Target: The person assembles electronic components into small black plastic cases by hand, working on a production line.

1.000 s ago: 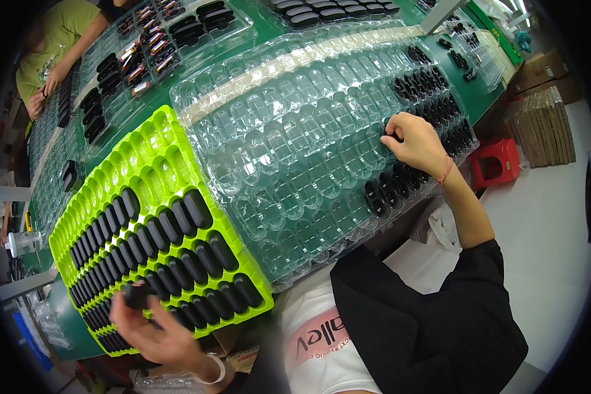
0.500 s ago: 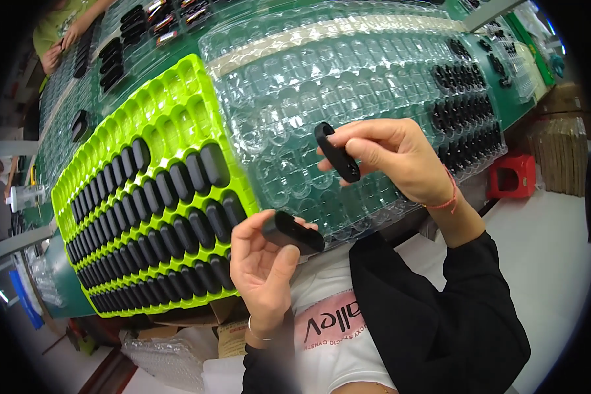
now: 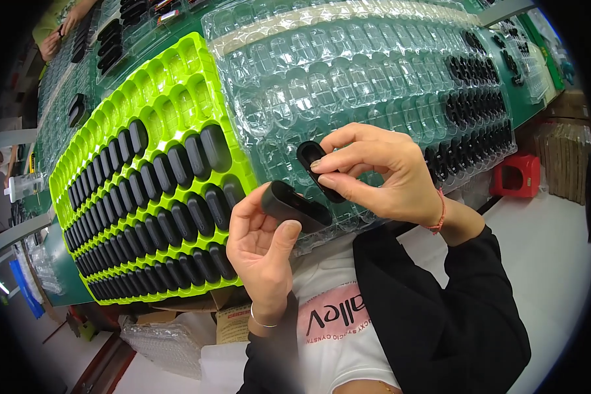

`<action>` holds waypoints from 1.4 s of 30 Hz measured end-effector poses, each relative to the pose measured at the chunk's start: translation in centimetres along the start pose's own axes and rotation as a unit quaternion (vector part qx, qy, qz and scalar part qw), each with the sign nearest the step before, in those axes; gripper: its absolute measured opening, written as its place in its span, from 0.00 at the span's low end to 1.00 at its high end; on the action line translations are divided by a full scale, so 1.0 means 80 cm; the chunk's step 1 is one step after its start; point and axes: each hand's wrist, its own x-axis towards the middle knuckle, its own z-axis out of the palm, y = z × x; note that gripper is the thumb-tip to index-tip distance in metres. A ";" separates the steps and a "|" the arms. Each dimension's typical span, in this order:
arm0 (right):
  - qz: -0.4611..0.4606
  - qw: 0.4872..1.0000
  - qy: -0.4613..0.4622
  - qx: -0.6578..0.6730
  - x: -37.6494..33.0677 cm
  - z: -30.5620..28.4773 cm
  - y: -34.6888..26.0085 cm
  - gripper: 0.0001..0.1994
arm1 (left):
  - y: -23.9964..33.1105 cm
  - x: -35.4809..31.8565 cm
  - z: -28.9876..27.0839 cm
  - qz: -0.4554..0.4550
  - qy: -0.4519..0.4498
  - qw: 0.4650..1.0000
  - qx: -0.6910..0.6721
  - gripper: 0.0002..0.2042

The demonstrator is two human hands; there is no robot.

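Note:
My left hand (image 3: 262, 253) grips a black oblong plastic shell (image 3: 297, 207), tilted with its hollow side turned toward the right. Pinched between the thumb and fingers of my right hand (image 3: 381, 174) is a smaller black oval frame-like part (image 3: 314, 167), held upright on a slant. The two pieces are close together, the oval part just above and right of the shell; whether they touch I cannot tell. Left of my hands lies a lime-green tray (image 3: 240, 154) with rows of black oblong shells (image 3: 197, 154). Below my right hand is a clear plastic blister tray (image 3: 276, 105).
Black oval parts (image 3: 476, 105) fill the right end of the clear tray. A red stool (image 3: 520, 177) and stacked cardboard (image 3: 558, 157) stand at the right. Another person's hands (image 3: 62, 33) work at the far left. Black parts (image 3: 110, 43) sit in clear trays there.
My right hand has brought the oval part left and down, near the shell. My left hand has raised and tilted the shell slightly. The view has shifted a little.

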 end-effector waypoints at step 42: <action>-0.141 0.976 -0.034 -0.162 -0.012 0.025 -0.006 0.13 | -0.024 -0.009 -0.028 0.047 -0.069 0.995 -0.057 0.24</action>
